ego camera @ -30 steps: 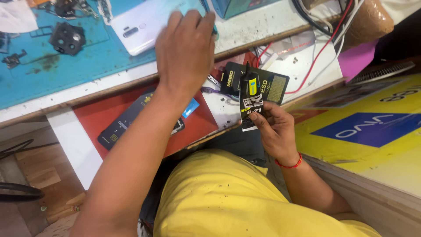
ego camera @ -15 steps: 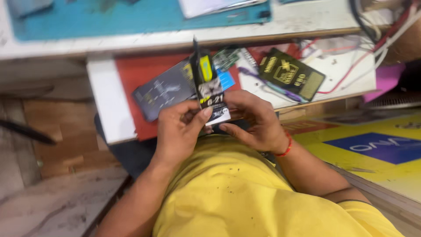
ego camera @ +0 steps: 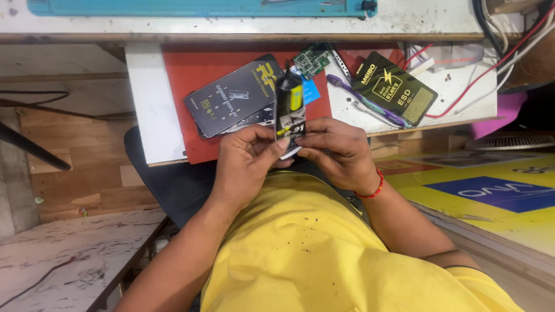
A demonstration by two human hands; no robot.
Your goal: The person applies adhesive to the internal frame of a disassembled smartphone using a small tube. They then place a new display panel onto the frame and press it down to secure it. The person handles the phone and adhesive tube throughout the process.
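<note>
Both my hands hold a small black and yellow blister packet (ego camera: 289, 110) upright in front of my chest. My left hand (ego camera: 250, 159) pinches its lower left edge with thumb and fingertips. My right hand (ego camera: 336, 151), with a red thread at the wrist, grips its lower right side. The packet stands over the front edge of a pulled-out white shelf (ego camera: 144, 98) lined with a red mat (ego camera: 193, 75).
On the shelf lie a dark flat card box (ego camera: 234, 95), a green circuit board (ego camera: 311, 59), a purple toothbrush (ego camera: 367, 104), a black and gold packet (ego camera: 395, 88) and red wires (ego camera: 462, 92). A teal mat (ego camera: 202, 7) covers the bench above. A yellow and blue board (ego camera: 491, 190) lies at right.
My left hand came back from the bench top and joined my right hand on the packet. The view has tilted down, and the packet now stands upright between both hands.
</note>
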